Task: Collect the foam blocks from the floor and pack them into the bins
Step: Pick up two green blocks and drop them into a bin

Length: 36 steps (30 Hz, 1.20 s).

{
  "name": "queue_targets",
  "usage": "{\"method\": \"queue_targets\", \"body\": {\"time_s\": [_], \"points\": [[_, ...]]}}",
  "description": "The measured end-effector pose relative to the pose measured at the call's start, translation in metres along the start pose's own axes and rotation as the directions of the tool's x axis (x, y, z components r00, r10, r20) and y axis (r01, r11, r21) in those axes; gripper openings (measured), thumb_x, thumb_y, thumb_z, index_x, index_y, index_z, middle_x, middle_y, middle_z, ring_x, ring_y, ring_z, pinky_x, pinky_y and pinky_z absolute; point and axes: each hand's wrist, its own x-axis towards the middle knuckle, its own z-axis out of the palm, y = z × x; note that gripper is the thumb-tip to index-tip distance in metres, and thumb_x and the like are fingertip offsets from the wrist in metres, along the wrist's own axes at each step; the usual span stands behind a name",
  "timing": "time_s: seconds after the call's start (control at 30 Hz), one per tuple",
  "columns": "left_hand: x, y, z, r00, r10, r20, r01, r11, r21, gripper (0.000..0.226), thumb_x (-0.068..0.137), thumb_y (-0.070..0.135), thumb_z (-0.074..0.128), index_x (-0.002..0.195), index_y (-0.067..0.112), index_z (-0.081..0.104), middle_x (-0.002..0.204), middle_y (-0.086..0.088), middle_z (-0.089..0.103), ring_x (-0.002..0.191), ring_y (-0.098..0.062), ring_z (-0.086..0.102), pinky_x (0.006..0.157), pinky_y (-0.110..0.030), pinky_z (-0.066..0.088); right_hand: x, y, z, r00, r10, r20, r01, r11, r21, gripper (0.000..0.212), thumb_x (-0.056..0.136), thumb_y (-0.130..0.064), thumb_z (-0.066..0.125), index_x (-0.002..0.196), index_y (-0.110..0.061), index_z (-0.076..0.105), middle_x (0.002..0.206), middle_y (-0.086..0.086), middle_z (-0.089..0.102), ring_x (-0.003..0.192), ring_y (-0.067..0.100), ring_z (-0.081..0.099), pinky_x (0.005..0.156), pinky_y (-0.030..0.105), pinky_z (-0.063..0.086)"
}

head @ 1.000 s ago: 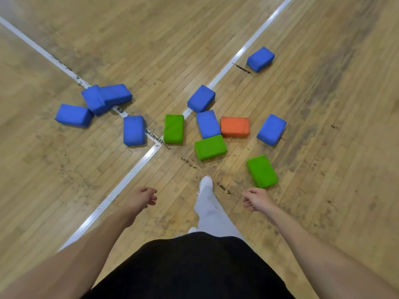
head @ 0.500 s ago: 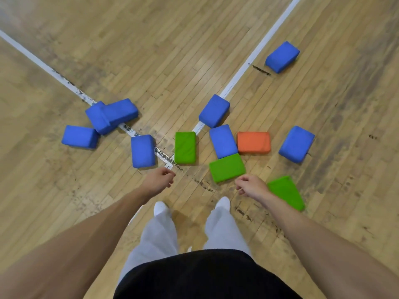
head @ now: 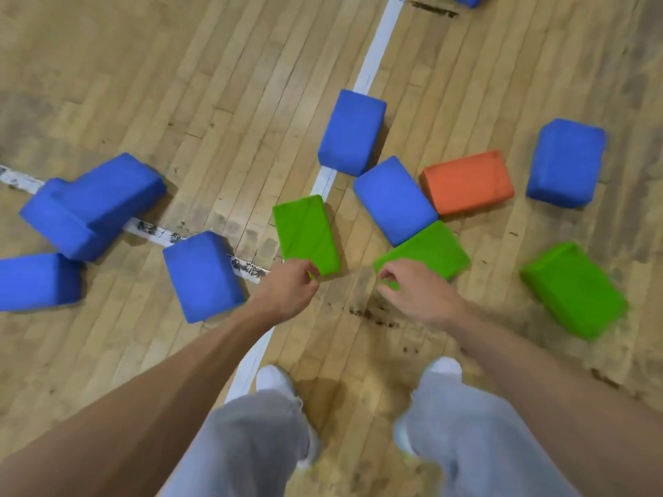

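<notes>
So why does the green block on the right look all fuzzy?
Head view: the camera seems to be moving, so that green block smears at its edges; the trouser legs blur too; the middle blue block looks fairly sharp.

Bare-armed, in pale grey trousers and white footwear.

Dressed below in loose, light grey trousers, left leg point(head: 251, 443) and right leg point(head: 477, 435) alike in soft, creased cloth, wide at the hems and smeared by blur toward the lower edge. Shod in white, with a rounded left toe point(head: 274, 378) and right toe point(head: 445, 365) showing beyond the hems; shoe or sock, too blurred to tell. Bare from left hand point(head: 290, 288) and right hand point(head: 412, 292) back along left forearm point(head: 161, 382) and right forearm point(head: 538, 382) to the frame's edge.
</notes>
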Motion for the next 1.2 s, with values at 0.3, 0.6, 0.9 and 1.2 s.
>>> {"method": "queue_targets", "body": {"time_s": [0.3, 0.6, 0.9, 1.2], "points": [[0.172, -0.148, 0.139, 0.972, 0.14, -0.187, -0.076, 0.947, 0.313, 0.043, 0.097, 0.033, 0.044, 0.136, 0.016, 0.046, 0.127, -0.006, 0.054, 0.113, -0.024, 0.055, 0.097, -0.039, 0.043, 0.195, 0.081, 0.161, 0.964, -0.24, -0.116, 0.203, 0.943, -0.264, 0.027, 0.09, -0.041, 0.054, 0.104, -0.019, 0.062, 0.109, 0.002, 0.06, 0.111, 0.023, 0.055, 0.094, 0.036, 0.044], [0.241, -0.175, 0.168, 0.867, -0.058, -0.495, 0.151, 0.977, 0.148, 0.064, 0.09, 0.045, 0.057, 0.137, 0.006, 0.037, 0.132, -0.014, 0.04, 0.123, -0.029, 0.042, 0.103, -0.041, 0.038, 0.266, 0.11, 0.205, 0.904, -0.369, -0.214, 0.311, 0.913, -0.264, 0.029, 0.087, -0.043, 0.054, 0.1, -0.019, 0.063, 0.103, 0.001, 0.063, 0.106, 0.024, 0.058, 0.091, 0.036, 0.047], [0.261, -0.162, 0.193, 0.841, -0.535, -0.08, 0.275, 0.551, -0.788, 0.117, 0.024, 0.058, 0.091, 0.123, 0.007, 0.054, 0.119, -0.007, 0.063, 0.107, -0.026, 0.061, 0.09, -0.038, 0.053, 0.231, 0.155, 0.194, 0.9, -0.205, -0.385, 0.162, 0.977, -0.141, 0.021, 0.086, -0.03, 0.061, 0.098, -0.014, 0.066, 0.099, 0.004, 0.061, 0.1, 0.026, 0.057, 0.087, 0.038, 0.047], [0.278, -0.095, 0.209, 0.86, -0.455, -0.233, 0.136, 0.643, -0.753, 0.111, 0.056, 0.045, 0.087, 0.146, 0.023, 0.025, 0.138, -0.009, 0.041, 0.12, -0.032, 0.048, 0.097, -0.045, 0.046, 0.178, 0.221, 0.179, 0.47, 0.66, -0.586, -0.46, 0.75, 0.476, 0.085, 0.063, -0.046, 0.084, 0.13, -0.013, 0.042, 0.133, 0.015, 0.041, 0.126, 0.034, 0.038, 0.101, 0.047, 0.029]]}}
